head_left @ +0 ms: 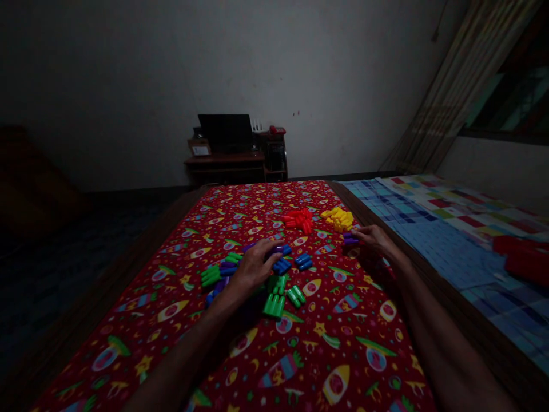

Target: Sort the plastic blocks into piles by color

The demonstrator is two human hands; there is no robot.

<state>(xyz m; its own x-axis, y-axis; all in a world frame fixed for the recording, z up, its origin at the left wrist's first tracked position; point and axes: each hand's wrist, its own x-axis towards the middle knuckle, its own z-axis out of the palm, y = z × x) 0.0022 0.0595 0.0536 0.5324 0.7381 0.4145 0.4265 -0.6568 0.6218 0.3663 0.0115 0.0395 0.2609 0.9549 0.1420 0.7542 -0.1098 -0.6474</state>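
My left hand (256, 264) reaches over a mixed heap of ribbed plastic toy blocks, its thumb and fingers closed around a purple block (277, 250). Close to those fingers lie blue blocks (282, 266), with another blue block (303, 262) a little to the right. Green blocks (273, 305) sit nearer to me, and more green blocks (211, 276) show left of the wrist. Out to the right, my right hand (374, 239) pinches a second purple block (350, 238) at the cloth, just below a yellow pile (338, 218). My left forearm hides part of the heap.
A red pile of blocks (299, 220) is beyond my hands. The table has a red patterned cloth (309, 355). To the right is a bed with a checked cover (450, 246). A desk with a monitor (227, 131) stands against the far wall.
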